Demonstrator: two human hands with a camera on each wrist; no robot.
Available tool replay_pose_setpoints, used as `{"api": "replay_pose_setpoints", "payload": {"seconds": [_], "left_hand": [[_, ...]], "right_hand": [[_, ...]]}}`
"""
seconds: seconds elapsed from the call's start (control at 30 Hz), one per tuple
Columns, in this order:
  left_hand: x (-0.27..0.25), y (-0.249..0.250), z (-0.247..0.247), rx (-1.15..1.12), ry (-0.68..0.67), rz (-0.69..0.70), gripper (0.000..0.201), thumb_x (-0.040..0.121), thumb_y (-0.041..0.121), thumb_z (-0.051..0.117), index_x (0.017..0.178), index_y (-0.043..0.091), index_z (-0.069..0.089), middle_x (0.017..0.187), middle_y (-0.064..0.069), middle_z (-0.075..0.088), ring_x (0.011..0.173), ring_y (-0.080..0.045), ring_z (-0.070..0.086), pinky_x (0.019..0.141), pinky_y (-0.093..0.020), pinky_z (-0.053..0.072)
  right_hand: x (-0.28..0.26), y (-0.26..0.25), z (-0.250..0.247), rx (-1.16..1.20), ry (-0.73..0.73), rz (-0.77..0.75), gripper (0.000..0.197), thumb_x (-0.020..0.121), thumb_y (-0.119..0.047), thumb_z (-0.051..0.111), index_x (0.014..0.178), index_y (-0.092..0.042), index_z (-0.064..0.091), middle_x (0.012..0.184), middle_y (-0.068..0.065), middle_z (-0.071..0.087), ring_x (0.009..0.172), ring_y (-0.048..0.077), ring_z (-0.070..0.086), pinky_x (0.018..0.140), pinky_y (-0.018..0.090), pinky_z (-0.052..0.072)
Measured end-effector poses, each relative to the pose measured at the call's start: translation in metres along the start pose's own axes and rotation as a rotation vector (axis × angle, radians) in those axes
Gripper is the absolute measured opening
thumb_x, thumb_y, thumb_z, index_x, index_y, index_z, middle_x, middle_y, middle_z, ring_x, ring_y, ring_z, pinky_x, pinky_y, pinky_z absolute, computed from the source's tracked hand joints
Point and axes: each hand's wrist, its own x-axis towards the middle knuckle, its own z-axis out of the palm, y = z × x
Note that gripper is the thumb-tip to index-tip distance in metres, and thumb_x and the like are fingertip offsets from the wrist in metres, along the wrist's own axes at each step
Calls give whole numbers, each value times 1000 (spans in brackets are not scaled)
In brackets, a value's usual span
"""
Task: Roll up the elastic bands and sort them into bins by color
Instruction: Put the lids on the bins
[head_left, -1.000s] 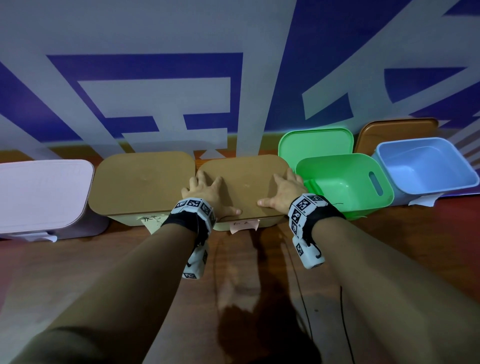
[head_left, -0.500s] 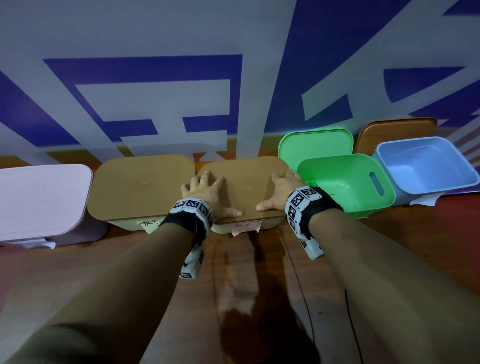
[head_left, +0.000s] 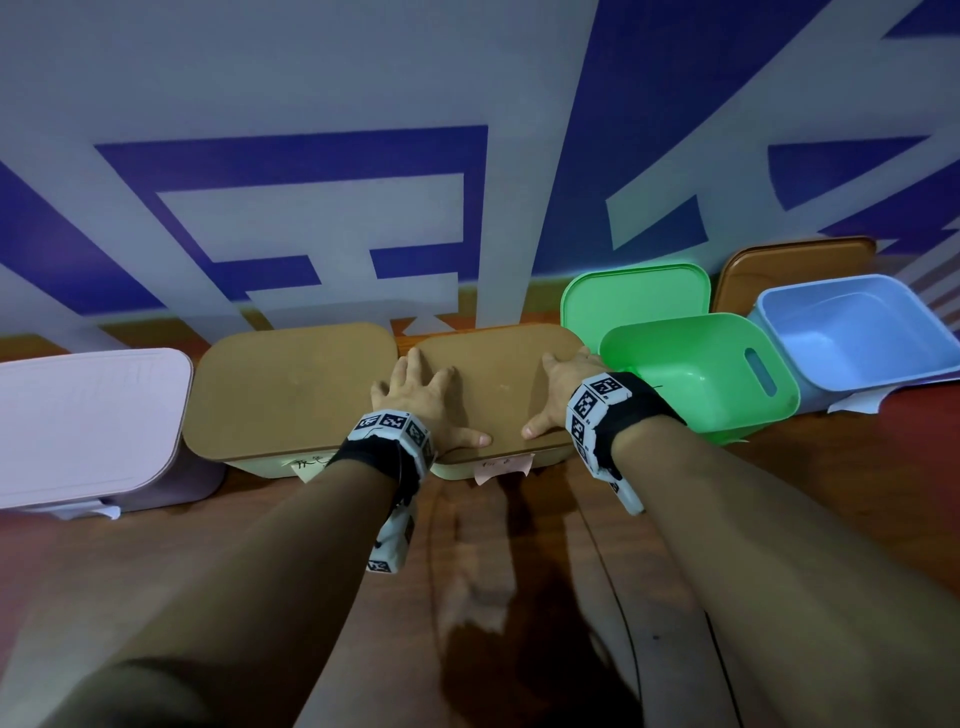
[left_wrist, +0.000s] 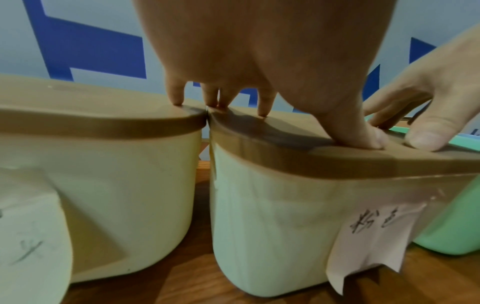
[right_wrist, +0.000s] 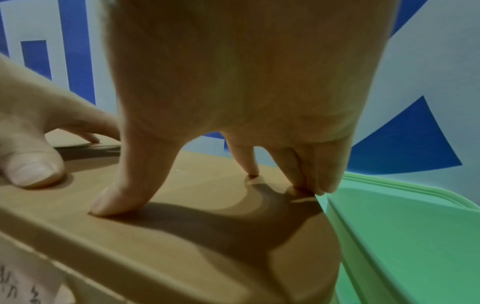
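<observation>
A cream bin with a brown lid (head_left: 498, 384) stands in the middle of a row of bins along the wall. My left hand (head_left: 423, 397) lies flat on the lid's left part, fingers spread, thumb near the front edge. My right hand (head_left: 558, 387) lies flat on its right part. In the left wrist view the left hand (left_wrist: 259, 98) presses its fingertips on the lid (left_wrist: 324, 156), and a paper label (left_wrist: 376, 236) hangs on the bin's front. In the right wrist view the right hand (right_wrist: 233, 174) presses the same lid (right_wrist: 194, 236). No elastic bands are in view.
Left of it stand a second brown-lidded cream bin (head_left: 291, 395) and a pink-lidded bin (head_left: 88, 421). To the right are an open green bin (head_left: 696, 379) with its green lid (head_left: 634, 299) leaning behind, an open blue bin (head_left: 852, 332), and a brown lid (head_left: 795, 267) against the wall. Wooden tabletop (head_left: 519, 571) in front.
Both hands stay pressed on the middle brown lid. The view has shifted slightly; the hands have barely moved.
</observation>
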Motion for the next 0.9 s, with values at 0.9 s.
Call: {"api": "replay_pose_setpoints", "payload": {"seconds": [0.9], "left_hand": [[3, 1, -1, -9, -47, -14, 113, 61, 81, 61, 150, 37, 7, 158, -9, -17, 146, -30, -10, 115, -56, 7]], "right_hand": [[0, -3, 1, -17, 52, -19, 107, 58, -69, 75, 143, -20, 34, 144, 17, 39, 139, 35, 25, 102, 43, 40]]}}
